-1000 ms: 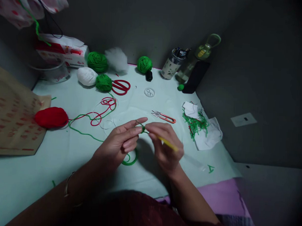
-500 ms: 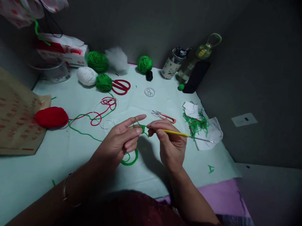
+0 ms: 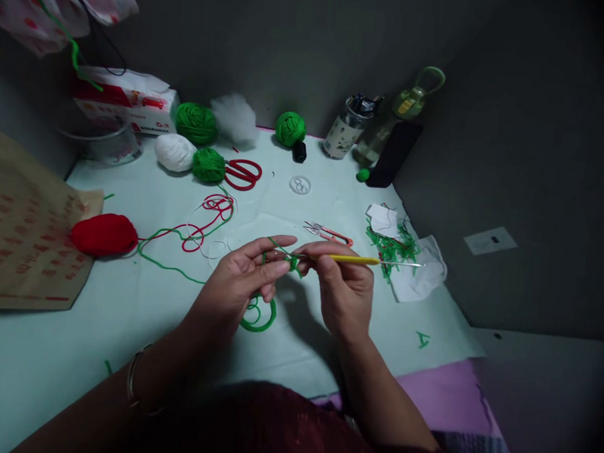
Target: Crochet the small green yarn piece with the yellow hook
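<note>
Between the thumb and fingers of my left hand is a small green crochet piece, with green yarn running over the raised index finger. My right hand is closed on a crochet hook with a yellow grip. The hook's near tip points left and meets the yarn by my left fingers; its other metal end sticks out to the right. Exactly how the tip sits in the loops is too small to tell. Below my left hand, loops of green yarn lie on the light cloth.
Orange-handled thread snips lie just beyond my hands. Farther back are red-handled scissors, green yarn balls, a white ball and a pen cup. A red ball sits left by a paper bag. Green scraps lie right.
The crochet hook has tilted from sloping down rightward to nearly level, and its tip reaches farther left over my left fingers. The green piece has shifted slightly right.
</note>
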The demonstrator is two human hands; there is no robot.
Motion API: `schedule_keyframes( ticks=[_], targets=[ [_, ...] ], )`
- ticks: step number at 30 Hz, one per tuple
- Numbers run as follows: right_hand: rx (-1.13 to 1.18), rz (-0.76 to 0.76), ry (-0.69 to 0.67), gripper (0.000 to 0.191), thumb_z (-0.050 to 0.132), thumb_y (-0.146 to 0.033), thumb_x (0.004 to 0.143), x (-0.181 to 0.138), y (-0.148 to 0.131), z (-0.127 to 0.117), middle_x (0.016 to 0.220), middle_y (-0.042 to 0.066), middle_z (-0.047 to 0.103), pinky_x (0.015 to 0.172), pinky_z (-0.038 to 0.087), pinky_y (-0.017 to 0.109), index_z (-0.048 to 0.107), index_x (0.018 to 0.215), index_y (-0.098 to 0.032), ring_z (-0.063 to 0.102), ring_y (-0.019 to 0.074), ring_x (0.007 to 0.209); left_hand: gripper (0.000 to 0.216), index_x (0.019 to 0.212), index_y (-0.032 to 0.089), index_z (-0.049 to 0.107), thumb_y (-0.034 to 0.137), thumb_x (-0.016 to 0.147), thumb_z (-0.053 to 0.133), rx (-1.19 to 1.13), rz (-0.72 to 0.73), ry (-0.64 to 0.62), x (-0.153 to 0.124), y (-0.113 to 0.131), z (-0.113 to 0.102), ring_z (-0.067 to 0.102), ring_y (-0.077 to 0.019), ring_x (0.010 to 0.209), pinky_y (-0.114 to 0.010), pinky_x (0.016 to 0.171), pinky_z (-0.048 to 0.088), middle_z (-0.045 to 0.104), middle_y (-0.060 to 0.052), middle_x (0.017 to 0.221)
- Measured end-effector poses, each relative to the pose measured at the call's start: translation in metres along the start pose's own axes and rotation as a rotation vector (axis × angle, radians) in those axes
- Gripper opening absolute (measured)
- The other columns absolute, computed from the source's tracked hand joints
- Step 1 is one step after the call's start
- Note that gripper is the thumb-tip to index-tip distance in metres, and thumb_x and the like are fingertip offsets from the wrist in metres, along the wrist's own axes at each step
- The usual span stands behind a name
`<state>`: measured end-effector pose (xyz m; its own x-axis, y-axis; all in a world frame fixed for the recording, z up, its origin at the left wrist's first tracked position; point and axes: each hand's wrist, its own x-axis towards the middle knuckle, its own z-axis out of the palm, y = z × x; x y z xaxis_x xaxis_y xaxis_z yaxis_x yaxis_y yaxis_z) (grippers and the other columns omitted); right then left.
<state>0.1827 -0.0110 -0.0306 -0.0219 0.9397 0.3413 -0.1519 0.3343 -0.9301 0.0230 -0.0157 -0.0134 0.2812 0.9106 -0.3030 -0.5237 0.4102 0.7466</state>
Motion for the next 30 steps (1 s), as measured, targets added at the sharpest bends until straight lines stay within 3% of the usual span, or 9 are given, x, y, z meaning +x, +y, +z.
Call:
schedule_keyframes(
  ticks=[5, 11, 14, 21, 30],
  targets=[
    [0.083, 0.083, 0.027, 0.015, 0.058, -0.032, 0.098, 0.004, -0.002, -0.002, 0.085, 0.002, 0.076, 0.063, 0.059, 0.030, 0.070, 0.096, -0.023, 0.068, 0.0134, 0.066, 0.030, 0.109, 0.019, 0.077, 0.021, 0.080, 0.081, 0.021, 0.007, 0.012, 0.001, 0.001, -0.002, 0.041, -0.0027, 0.048, -0.015, 0.045, 0.038, 0.054, 0.005, 0.064],
    [0.093, 0.046, 0.025, 0.018, 0.054, -0.029, 0.101, 0.001, -0.006, -0.001, 0.088, 0.003, 0.077, 0.066, 0.060, 0.030, 0.071, 0.098, -0.023, 0.071, 0.0139, 0.072, 0.031, 0.109, 0.020, 0.077, 0.020, 0.078, 0.082, 0.054, 0.044, 0.056, 0.001, -0.001, -0.002, 0.046, -0.0009, 0.049, -0.014, 0.045, 0.039, 0.059, 0.004, 0.077],
    [0.029, -0.028, 0.039, 0.018, 0.054, -0.025, 0.101, -0.002, -0.006, 0.000, 0.092, 0.003, 0.077, 0.068, 0.060, 0.031, 0.072, 0.100, -0.023, 0.072, 0.0142, 0.073, 0.032, 0.109, 0.021, 0.077, 0.020, 0.077, 0.082, 0.089, 0.090, 0.100, 0.000, -0.002, -0.001, 0.049, -0.0006, 0.050, -0.014, 0.045, 0.042, 0.062, 0.002, 0.086],
    [-0.150, -0.155, 0.017, 0.022, 0.052, -0.016, 0.100, -0.005, -0.011, 0.001, 0.096, 0.003, 0.075, 0.068, 0.060, 0.032, 0.072, 0.105, -0.024, 0.070, 0.0135, 0.075, 0.036, 0.112, 0.019, 0.076, 0.019, 0.077, 0.082, 0.209, 0.150, 0.146, -0.002, 0.000, -0.001, 0.052, -0.0030, 0.052, -0.016, 0.047, 0.044, 0.062, 0.002, 0.083],
    [-0.517, -0.444, -0.194, 0.029, 0.055, -0.004, 0.094, -0.009, -0.012, -0.001, 0.099, 0.009, 0.075, 0.076, 0.061, 0.039, 0.069, 0.115, -0.019, 0.072, 0.0208, 0.096, 0.031, 0.107, 0.016, 0.077, 0.016, 0.076, 0.079, 0.456, 0.271, 0.257, -0.004, 0.000, 0.003, 0.050, -0.0050, 0.056, -0.016, 0.052, 0.044, 0.061, 0.003, 0.073]
  ],
)
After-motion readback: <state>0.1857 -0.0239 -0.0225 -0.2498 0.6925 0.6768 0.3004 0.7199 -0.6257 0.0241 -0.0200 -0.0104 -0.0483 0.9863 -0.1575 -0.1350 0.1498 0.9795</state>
